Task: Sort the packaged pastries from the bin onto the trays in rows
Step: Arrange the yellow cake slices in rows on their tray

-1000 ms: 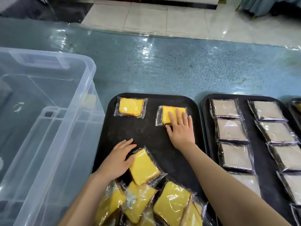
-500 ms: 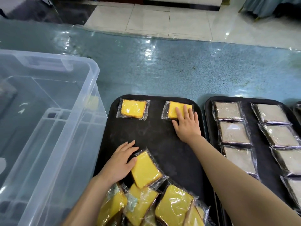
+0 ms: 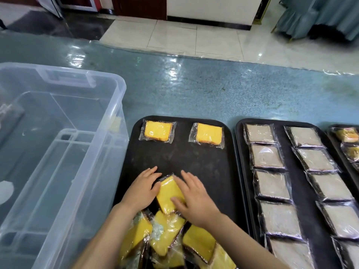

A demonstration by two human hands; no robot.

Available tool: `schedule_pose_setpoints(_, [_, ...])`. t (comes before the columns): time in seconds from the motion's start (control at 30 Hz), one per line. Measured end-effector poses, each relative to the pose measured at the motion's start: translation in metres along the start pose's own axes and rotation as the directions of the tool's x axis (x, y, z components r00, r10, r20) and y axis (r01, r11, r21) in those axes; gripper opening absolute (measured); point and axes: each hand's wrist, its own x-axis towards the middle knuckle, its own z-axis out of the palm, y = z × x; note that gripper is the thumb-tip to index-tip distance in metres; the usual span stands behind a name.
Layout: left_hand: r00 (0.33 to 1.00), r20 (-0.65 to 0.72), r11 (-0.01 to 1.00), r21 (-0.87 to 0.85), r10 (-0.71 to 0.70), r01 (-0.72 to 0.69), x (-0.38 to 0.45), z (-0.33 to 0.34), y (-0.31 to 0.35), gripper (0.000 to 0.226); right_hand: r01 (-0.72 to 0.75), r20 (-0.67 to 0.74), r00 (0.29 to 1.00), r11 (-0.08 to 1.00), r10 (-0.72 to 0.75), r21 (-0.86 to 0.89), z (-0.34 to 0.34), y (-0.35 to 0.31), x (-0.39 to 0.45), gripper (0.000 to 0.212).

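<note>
1. A blue-green speckled table under a glossy clear cover fills most of the view, with pale floor tiles beyond its far edge.
2. A big clear plastic bin stands on the left side of the table, just beside the black tray; its walls are see-through and nothing yellow shows inside it.
3. The black tray lies in the middle, near the person. A second black tray lies just to its right, filled with two columns of pale grey wrapped pastries. At the far right edge a third tray is only partly in view, holding wrapped yellowish pieces.
4. A loose pile of yellow wrapped pastries sits at the near end of the middle tray, overlapping one another at odd angles.
5. Two yellow wrapped pastries lie flat in a row at the far end of the same tray: one far left, one far right, well apart from each other.
6. One tilted yellow pastry lies at the far edge of the pile, between the two hands.
7. The left hand rests against its left side, fingers extended and thumb touching the wrapper.
8. The right hand lies on its right side, fingers spread flat and thumb pressing on top; neither hand is curled round it.
</note>
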Motion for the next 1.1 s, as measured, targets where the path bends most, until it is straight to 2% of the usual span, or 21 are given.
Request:
schedule_pose_setpoints(0.1, [0.998,0.015,0.998,0.031,-0.062,0.062,-0.007,-0.001,-0.001,0.047,0.061,0.047,0.997,0.995,-0.057,-0.084,0.017,-0.016,-0.007,0.072])
schedule_pose_setpoints(0.23, [0.99,0.024,0.983,0.122,-0.14,0.136,-0.023,-0.003,-0.007,0.052,0.028,0.042,0.999,0.988,-0.022,-0.151,0.023,-0.021,-0.01,0.07])
schedule_pose_setpoints(0.37, [0.98,0.018,0.977,0.077,-0.199,0.198,-0.038,-0.004,-0.014,0.057,0.003,0.054,0.999,0.983,0.007,-0.183,0.019,-0.013,-0.005,0.063])
schedule_pose_setpoints(0.5, [0.965,0.017,0.963,0.068,-0.261,0.26,-0.043,-0.003,-0.012,0.059,0.045,0.095,0.995,0.971,-0.023,-0.235,0.016,0.0,0.01,0.061])
schedule_pose_setpoints(0.63, [0.961,0.052,0.959,0.092,-0.272,0.266,-0.044,0.0,-0.009,0.061,0.087,0.088,0.994,0.972,-0.069,-0.22,0.015,0.003,0.044,0.055])
schedule_pose_setpoints(0.8, [0.967,0.07,0.952,0.204,-0.246,0.227,-0.046,-0.003,-0.004,0.063,0.147,0.086,0.988,0.945,-0.127,-0.293,0.022,-0.005,0.09,0.061])
schedule_pose_setpoints(1.1, [0.963,0.099,0.931,0.295,-0.252,0.213,-0.043,-0.004,-0.002,0.065,0.359,0.147,0.933,0.847,-0.328,-0.392,0.02,-0.01,0.144,0.06])
